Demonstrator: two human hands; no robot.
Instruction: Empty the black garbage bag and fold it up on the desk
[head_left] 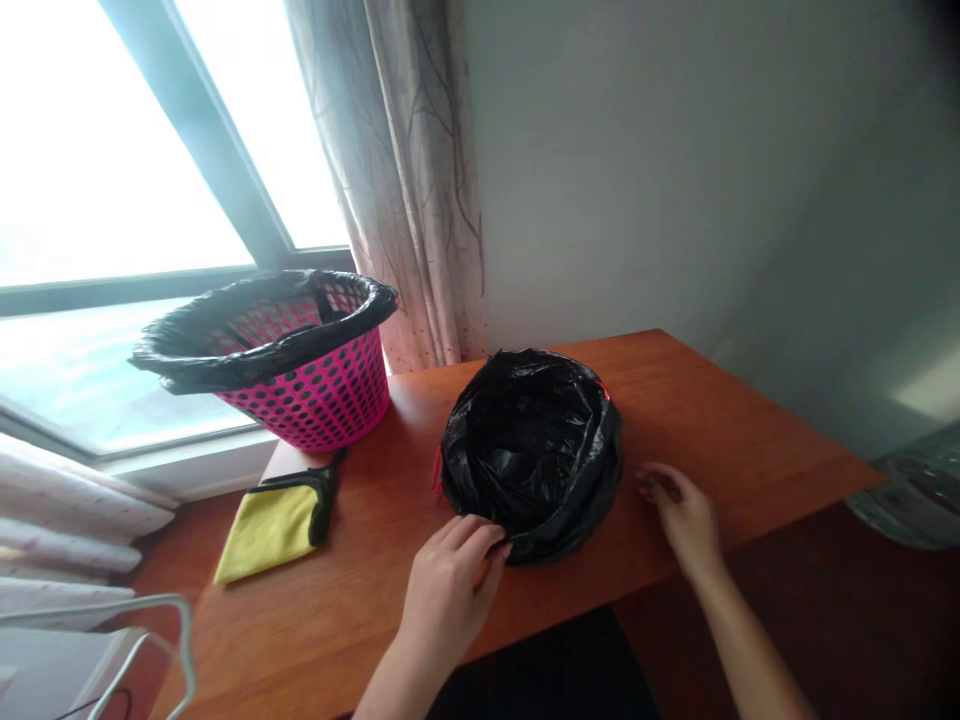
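Observation:
A round container lined with a black plastic bag [525,450] stands on the wooden table in front of me. The bag covers its outside and folds over the rim, so the container itself is hidden. Red drawstring bits show at its left side and upper right rim. My left hand [454,575] pinches the black bag at the near left edge, thumb and fingers closed on it. To the right of the bag, apart from it, is my right hand [684,515], its fingers loosely curled and apart, with nothing visible in them.
A pink perforated basket [330,395] with a black bag over its rim stands at the back left by the window. Before it lies a folded yellow cloth with dark edging [274,530]. The wooden table [720,430] meets a curtain [420,180] and a wall behind.

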